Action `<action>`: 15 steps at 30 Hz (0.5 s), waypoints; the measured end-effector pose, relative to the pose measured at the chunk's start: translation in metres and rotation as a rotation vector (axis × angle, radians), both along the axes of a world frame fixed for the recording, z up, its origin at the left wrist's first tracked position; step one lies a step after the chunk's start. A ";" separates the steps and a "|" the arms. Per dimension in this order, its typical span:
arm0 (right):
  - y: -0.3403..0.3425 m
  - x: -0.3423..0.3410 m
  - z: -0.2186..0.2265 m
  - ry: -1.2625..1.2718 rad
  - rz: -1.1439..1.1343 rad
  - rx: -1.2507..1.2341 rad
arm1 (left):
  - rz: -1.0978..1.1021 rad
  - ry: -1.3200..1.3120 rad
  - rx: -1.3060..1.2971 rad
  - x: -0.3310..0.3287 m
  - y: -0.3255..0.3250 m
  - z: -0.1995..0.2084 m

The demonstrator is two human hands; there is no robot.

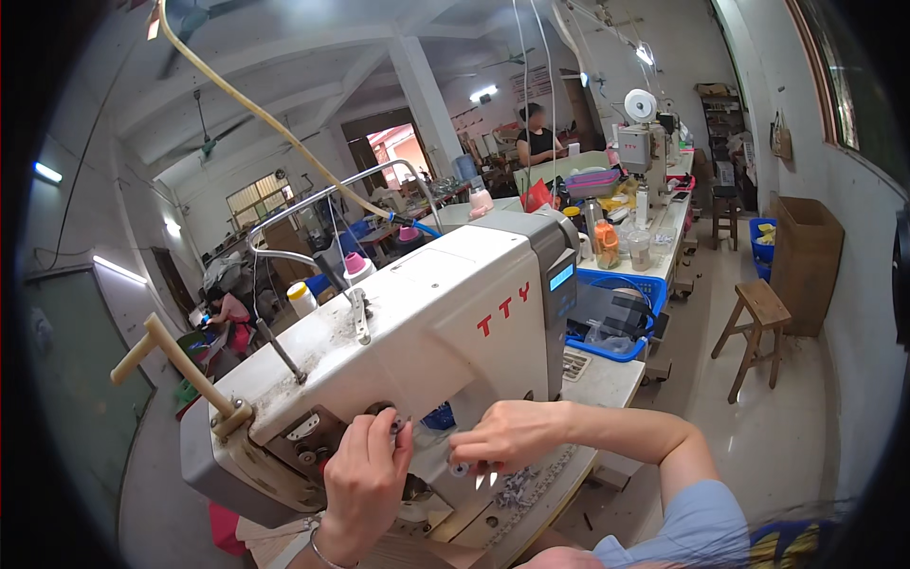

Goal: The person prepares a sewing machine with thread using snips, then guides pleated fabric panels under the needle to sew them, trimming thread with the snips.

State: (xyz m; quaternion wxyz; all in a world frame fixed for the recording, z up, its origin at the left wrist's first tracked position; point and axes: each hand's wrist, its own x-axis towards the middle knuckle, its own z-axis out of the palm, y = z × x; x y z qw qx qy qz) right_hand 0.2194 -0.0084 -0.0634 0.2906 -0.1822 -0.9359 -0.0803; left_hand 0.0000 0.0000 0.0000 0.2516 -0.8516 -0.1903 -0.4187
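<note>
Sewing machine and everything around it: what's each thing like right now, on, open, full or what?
Machine, dirty on top
Screen, lit
Tube lights, lit
Blue basket, holding things
Near stool, upright, unoccupied
Fans, can't tell if spinning
Left hand, fingers bent against a small metal part
Right hand, curled around a pointed tool

Sewing machine (445, 303): white, its control panel (561, 277) lit blue at the right end.
Left grip (364, 465): bare hand raised to the machine's front, fingertips at a small round metal part (397, 426); whether held or fixed there cannot be told.
Right grip (507, 438): bare hand, fingers curled round thread snips (481, 481), blades pointing down, a bobbin (460, 469) at the fingertips.
Desk (607, 383): pale top, small scraps (517, 488) near the right grip.
Basket (605, 352): blue plastic, just beyond the machine.
Stool (761, 304): wooden, on the floor near a brown cabinet (812, 266).
Co-workers: one in pink (231, 311) at left, one in black (542, 144) farther back.
</note>
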 end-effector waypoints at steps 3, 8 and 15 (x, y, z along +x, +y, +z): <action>-0.001 -0.013 0.004 -0.116 -0.005 -0.034 | 0.027 0.052 -0.028 -0.010 0.001 0.006; -0.010 -0.014 0.000 -0.212 -0.030 -0.028 | 0.043 0.077 -0.113 -0.001 -0.001 -0.002; -0.016 0.001 0.000 -0.172 -0.142 -0.137 | 0.190 0.102 0.186 0.002 0.002 -0.001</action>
